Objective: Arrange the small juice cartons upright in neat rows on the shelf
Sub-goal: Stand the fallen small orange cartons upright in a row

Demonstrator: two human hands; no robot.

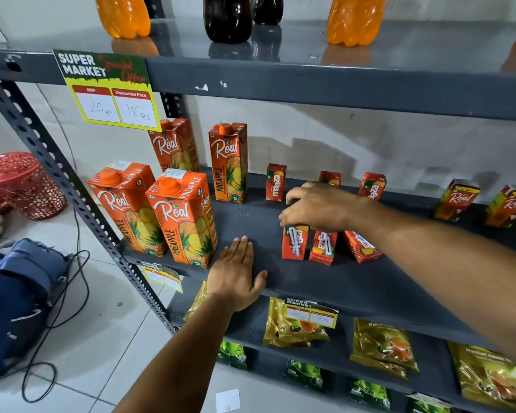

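Grey metal shelf (355, 290): left hand (236, 272) lies flat, fingers together, palm down at the front edge, just right of the front two tall pineapple cartons (185, 216). Past it, right hand (316, 207) curls down over the tops of three small Maaza cartons (323, 247) standing mid-shelf in a rough row, rightmost one tilted; fingers look closed on the leftmost one (294, 242), though the grip is partly hidden. Back edge: three more small Maaza cartons (276, 182) upright in a line, two small Real cartons (456, 201) toward the back right corner.
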